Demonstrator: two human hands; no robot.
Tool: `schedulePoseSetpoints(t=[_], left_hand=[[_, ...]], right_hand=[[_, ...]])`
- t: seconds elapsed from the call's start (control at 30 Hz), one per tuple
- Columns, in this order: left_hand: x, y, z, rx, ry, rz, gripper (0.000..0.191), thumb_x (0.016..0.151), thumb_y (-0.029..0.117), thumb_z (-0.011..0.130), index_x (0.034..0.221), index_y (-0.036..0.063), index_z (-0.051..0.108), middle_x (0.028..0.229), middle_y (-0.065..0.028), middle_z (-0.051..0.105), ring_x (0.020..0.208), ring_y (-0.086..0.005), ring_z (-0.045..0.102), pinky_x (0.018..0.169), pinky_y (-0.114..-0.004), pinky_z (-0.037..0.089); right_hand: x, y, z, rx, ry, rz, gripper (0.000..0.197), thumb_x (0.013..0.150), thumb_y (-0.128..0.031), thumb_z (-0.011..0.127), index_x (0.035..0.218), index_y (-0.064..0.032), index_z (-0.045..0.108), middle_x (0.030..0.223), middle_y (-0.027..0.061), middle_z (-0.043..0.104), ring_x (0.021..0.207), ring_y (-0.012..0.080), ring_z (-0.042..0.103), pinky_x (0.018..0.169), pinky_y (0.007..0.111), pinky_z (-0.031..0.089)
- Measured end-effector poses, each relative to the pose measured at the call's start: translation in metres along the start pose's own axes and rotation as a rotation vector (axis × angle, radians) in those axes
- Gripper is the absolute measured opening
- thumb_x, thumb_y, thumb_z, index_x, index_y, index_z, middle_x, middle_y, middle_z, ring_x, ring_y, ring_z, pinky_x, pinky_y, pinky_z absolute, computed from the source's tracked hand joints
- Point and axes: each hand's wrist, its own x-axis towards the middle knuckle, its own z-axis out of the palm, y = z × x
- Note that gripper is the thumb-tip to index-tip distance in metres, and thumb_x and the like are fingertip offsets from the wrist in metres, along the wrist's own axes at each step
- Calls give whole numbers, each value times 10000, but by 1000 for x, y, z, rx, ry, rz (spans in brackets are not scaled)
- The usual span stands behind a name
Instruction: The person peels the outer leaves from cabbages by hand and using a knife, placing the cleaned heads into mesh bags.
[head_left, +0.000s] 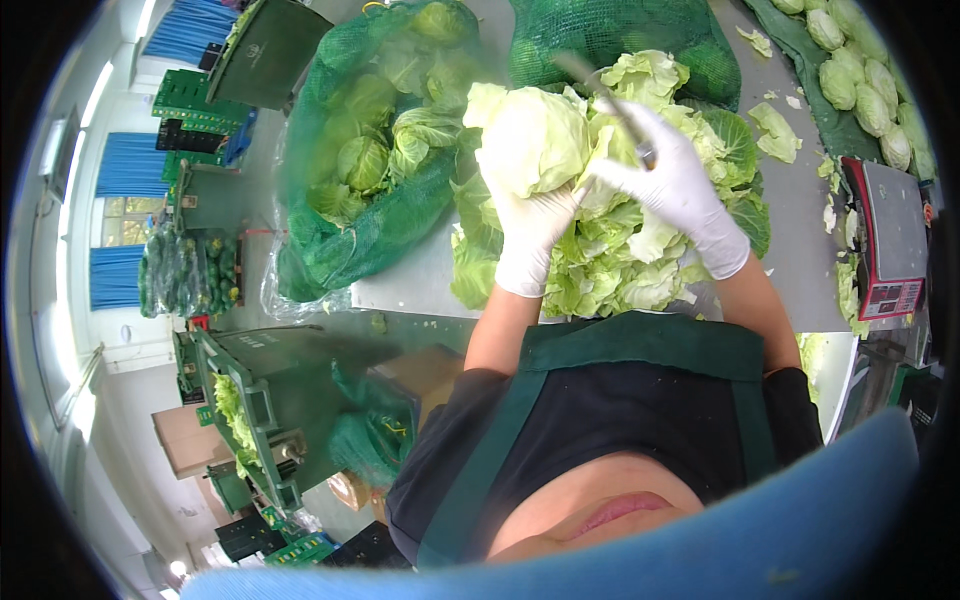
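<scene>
A pale green cabbage head rests in my white-gloved left hand, which cups it from below. My right hand, gloved as well, grips a knife whose blade points up and to the left, its tip blurred. The thumb of that hand reaches toward a leaf at the cabbage's right side. Beneath both hands lies a heap of torn cabbage leaves on the metal table.
Green mesh sacks of cabbages, one to the left and another at the far side, stand on the table. Cabbage heads sit at the upper right, near a red-framed scale. A green bin stands lower left.
</scene>
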Motion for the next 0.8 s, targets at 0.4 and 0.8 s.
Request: schedulePoseSetpoints(t=[0.4,0.8], left_hand=[[-5,5,-1,-68,-48,-18,903,827,692,564,1519,178,293,1519,-174,350,1434,-417,271,1112,-686,248],[-13,14,2,2441,152,465,1184,489,279,930,1451,6,295,1402,-188,416,1294,-312,456,1095,-391,388]], right_hand=[[21,63,-41,-176,152,249,299,834,-209,734,1074,-73,619,893,31,626,731,132,576,698,291,487],[-31,54,-11,-502,-228,-79,437,892,-123,543,1328,-122,502,1093,168,600,868,338,644,749,424,535]])
